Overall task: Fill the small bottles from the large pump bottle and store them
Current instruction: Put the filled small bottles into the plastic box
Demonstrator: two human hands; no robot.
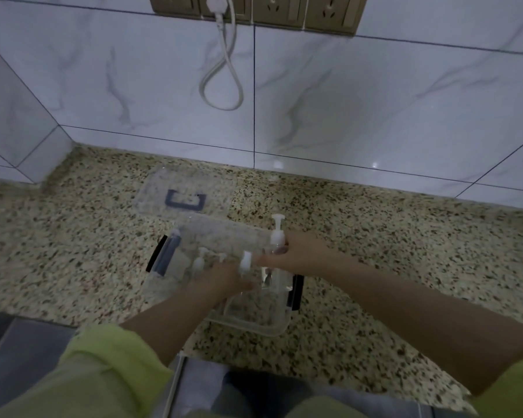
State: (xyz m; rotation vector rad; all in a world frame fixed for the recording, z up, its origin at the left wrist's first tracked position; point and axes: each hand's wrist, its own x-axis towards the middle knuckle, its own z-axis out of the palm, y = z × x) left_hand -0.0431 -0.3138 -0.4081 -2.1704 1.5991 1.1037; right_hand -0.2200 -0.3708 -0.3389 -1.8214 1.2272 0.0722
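- Landmark: clear storage box (254, 322) with dark side latches, on the speckled desk (73, 251) in front of the person. All places below are given relative to it.
- Behind the box, toward the tiled wall: its clear lid (184, 191) with a dark handle, lying flat and well apart from both hands.
- Inside the box, left part: the white top of a small bottle (198, 263) shows; image blurred, count not readable.
- Left hand (224, 277) reaches into the box middle, fingers curled round a small pump bottle (245, 262); grip looks closed, though motion blur softens it.
- Right hand (296, 251) at the box's right rim grips a second small bottle (277, 236), its pump head upright above the fingers.
- Large pump bottle: not identifiable anywhere in view.
- Judgement: step is either taking the small bottles out for filling or storing them; fill level cannot be read.
- Next move needs each bottle kept upright, clear of the rim, without knocking its neighbours.
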